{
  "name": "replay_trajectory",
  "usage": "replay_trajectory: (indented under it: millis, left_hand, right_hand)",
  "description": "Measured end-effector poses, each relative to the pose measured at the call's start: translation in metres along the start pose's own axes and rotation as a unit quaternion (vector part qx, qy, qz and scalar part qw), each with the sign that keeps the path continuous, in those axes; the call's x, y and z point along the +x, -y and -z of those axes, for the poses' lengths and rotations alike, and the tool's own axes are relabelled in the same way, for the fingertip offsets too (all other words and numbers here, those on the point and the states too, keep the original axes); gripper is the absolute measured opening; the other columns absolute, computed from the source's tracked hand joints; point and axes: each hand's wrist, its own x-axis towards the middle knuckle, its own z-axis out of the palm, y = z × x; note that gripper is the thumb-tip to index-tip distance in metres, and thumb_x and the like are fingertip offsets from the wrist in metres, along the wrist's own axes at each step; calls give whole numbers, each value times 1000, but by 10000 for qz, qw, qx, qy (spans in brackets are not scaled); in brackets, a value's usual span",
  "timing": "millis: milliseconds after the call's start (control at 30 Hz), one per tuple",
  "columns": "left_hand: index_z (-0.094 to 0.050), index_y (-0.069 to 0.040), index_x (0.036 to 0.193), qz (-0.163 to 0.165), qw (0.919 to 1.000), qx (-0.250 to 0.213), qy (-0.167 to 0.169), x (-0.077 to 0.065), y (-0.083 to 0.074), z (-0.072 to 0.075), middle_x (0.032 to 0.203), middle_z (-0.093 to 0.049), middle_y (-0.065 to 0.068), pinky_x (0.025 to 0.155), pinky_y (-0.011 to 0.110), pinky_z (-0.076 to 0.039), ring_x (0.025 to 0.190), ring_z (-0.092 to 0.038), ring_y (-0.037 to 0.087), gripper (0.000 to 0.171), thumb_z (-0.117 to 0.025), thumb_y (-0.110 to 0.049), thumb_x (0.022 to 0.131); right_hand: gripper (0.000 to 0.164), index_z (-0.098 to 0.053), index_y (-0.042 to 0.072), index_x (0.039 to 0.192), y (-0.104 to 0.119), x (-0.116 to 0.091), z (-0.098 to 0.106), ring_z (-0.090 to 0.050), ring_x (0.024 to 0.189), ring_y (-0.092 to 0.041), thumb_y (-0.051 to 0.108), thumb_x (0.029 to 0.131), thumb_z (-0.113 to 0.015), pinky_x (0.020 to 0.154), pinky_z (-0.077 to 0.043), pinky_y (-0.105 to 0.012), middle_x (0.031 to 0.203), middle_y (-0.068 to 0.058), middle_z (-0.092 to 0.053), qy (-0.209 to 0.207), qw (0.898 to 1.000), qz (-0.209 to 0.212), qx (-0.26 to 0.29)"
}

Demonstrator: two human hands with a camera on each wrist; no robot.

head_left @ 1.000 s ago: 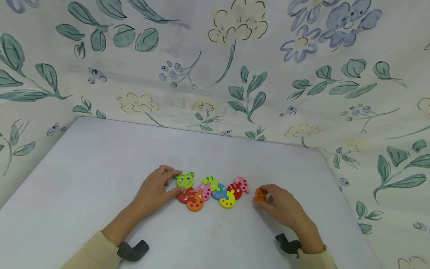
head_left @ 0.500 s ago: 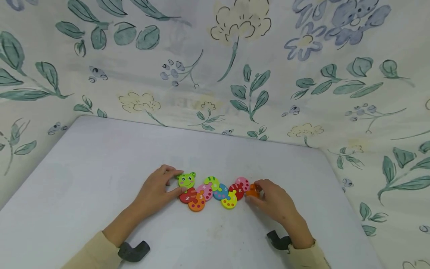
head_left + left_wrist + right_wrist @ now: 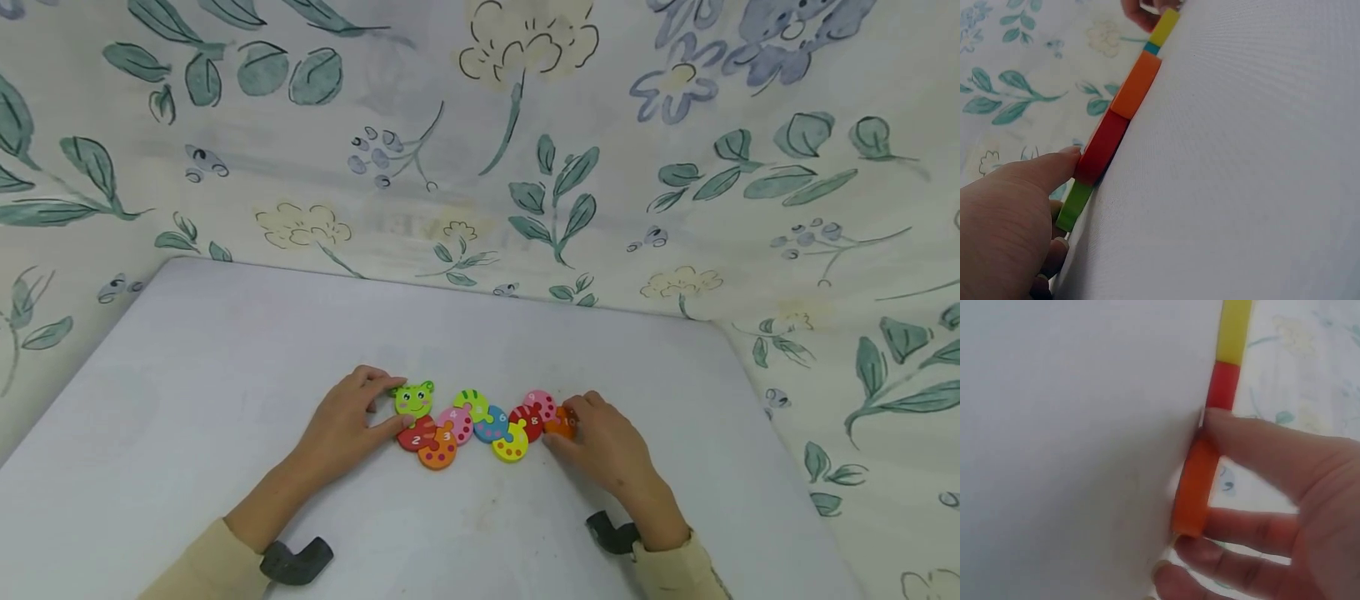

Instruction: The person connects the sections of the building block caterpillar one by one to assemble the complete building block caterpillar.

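A wavy caterpillar number puzzle lies flat on the white table, its coloured pieces interlocked. At its left end sits the green smiling head piece [image 3: 413,402], joined to the red piece marked 2 [image 3: 415,438]. My left hand [image 3: 345,425] holds this end: thumb at the red piece's edge [image 3: 1102,147], fingers around the green head's far side [image 3: 1075,205]. At the other end, my right hand [image 3: 609,437] pinches the orange piece marked 10 [image 3: 561,422] between thumb and fingers. That piece sits right against the pink piece marked 9 [image 3: 540,404], partly hidden by the fingers.
The white tabletop [image 3: 262,350] stretches around the puzzle, backed by a floral-patterned cloth [image 3: 420,225]. A black curved fitting sits at each wrist, one at the left cuff [image 3: 297,561] and one at the right cuff [image 3: 611,533].
My right hand has carried the orange piece leftward from a gap to the puzzle's tail end and tipped it flat, so its number shows. My left hand has stayed at the head.
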Motion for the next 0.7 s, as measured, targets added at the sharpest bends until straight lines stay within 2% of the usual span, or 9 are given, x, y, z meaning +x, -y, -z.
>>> replay_trajectory:
  millis: [167, 367, 533, 700]
  left_hand:
    - [-68, -13, 136, -28, 10000, -17, 4, 1, 1, -1, 122, -59, 3, 77, 36, -47, 91, -51, 15, 56, -87, -34, 87]
    - [-68, -13, 135, -5, 10000, 2, -20, 0, 0, 0, 122, -60, 4, 77, 37, -48, 92, -52, 15, 56, -87, -34, 87]
    - [-69, -13, 136, -21, 10000, -16, -31, 0, 1, 0, 122, -59, 4, 77, 37, -48, 92, -52, 15, 56, -87, -33, 87]
    - [-69, -13, 135, -51, 10000, -44, -30, 0, 2, -1, 122, -59, 4, 77, 37, -48, 92, -52, 15, 56, -87, -33, 87]
  right_hand:
    - [59, -70, 3, 125, -2, 1, -2, -52, 80, -18, 40, 83, -89, 70, -50, -30, 100, -7, -61, 82, 9999, -10, -116]
    - [57, -69, 4, 126, -5, 0, 0, -52, 80, -17, 37, 84, -89, 70, -50, -31, 100, -6, -59, 86, 9999, 101, 90]
    - [58, -69, 3, 128, -5, -1, 2, -52, 79, -17, 36, 85, -88, 71, -52, -30, 106, -8, -62, 96, 9998, 142, 43]
    - [56, -69, 3, 126, -5, -2, 2, -52, 76, -16, 36, 85, -88, 68, -51, -29, 104, -7, -61, 105, 9999, 124, 3]
